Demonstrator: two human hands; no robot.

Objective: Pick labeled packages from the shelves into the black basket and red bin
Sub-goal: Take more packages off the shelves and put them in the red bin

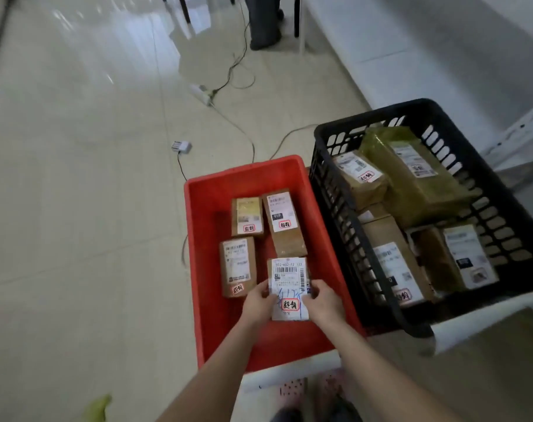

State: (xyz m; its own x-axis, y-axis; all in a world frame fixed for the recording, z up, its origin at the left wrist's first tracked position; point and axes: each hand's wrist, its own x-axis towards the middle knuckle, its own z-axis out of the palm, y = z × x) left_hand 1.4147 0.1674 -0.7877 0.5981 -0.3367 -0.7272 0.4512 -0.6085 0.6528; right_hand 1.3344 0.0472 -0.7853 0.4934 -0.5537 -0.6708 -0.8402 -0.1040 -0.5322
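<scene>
- A small labelled package sits pinched between both hands low inside the red bin. Its long axis runs 12 to 6 o'clock, label face up.
- The left hand grips the package's 9 o'clock edge and the right hand its 3 o'clock edge. The thumbs lie on the label with the fingers curled beneath, and neither hand is plainly nearer.
- Three brown packages lie on the bin floor at 9 to 12 o'clock of the held one, the closest just beside its 9 o'clock edge.
- Bare red floor shows at 6 o'clock, so setting the package straight down looks the likely move. Whether it already touches the floor cannot be told.
- The black basket, holding larger parcels, stands at 3 o'clock of the bin, touching or just beside it.
</scene>
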